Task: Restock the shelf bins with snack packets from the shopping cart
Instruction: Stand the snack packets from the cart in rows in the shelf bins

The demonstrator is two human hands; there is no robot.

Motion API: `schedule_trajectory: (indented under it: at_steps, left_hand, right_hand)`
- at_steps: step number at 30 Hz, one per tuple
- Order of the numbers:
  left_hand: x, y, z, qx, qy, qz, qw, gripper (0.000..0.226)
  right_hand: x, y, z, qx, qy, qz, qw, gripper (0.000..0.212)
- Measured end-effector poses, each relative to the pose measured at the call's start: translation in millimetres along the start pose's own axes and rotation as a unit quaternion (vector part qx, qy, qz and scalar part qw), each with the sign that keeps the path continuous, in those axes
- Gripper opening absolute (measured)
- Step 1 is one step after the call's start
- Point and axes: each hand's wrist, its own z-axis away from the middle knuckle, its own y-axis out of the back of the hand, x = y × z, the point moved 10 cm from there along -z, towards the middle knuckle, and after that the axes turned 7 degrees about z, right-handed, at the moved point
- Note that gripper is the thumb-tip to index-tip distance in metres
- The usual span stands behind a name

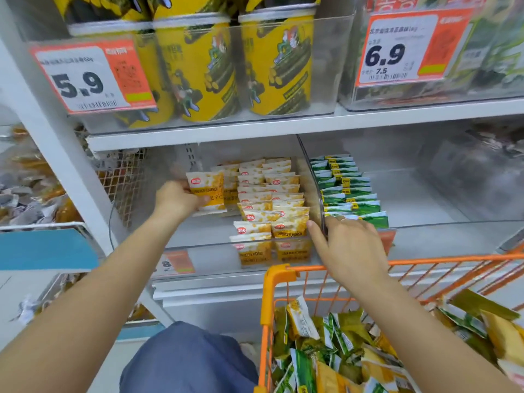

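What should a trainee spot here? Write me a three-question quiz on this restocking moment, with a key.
1. True or false: the left hand holds a yellow packet inside the left bin.
2. What does the right hand rest on?
A. the divider wall between the two bins
B. the orange cart
C. a yellow can on the upper shelf
3. Fill in: the bin right of the divider holds a row of ____ packets.

Key
1. True.
2. A: its fingers lie over the wall's front end, thumb on the yellow side.
3. Green.
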Motion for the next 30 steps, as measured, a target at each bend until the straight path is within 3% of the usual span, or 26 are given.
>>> schedule_trajectory:
  at_steps: [3, 6, 14, 19, 22, 26, 30]
  left_hand:
    - [-7, -22, -15, -0.009, 0.031, -0.143, 0.989, 0.036]
    - [-5, -42, -20, -0.018, 0.051, -0.188, 0.981, 0.039]
    - [-22, -63, -38, -0.048, 0.079, -0.055, 0.994, 0.029]
    - [-21, -53, -40, 0.006, 0.06, -0.052, 0.997, 0.029]
    - [-11, -57, -35, 0.005, 0.046, -0.105, 0.993, 0.033]
    - [-15, -60, -33, 0.007, 0.064, -0.132, 0.989, 0.055]
    - [-13, -60, -25, -0.023, 0.088, -0.08, 0.993, 0.084]
  right_hand:
    - [1, -2, -2, 0.007, 0.005, 0.002, 1.0, 0.054]
    - [0, -3, -2, 0.017, 0.009, 0.001, 1.0, 0.053]
    - [1, -2, -5, 0.073, -0.005, 0.002, 0.997, 0.047]
    - [1, 2, -6, 0.108, 0.003, 0.003, 0.994, 0.042]
    - [0, 1, -7, 0.118, 0.014, -0.001, 0.993, 0.042]
    - [1, 5, -8, 0.127, 0.018, -0.014, 0.992, 0.043]
    - [4, -1, -13, 0.029, 0.03, -0.11, 0.993, 0.042]
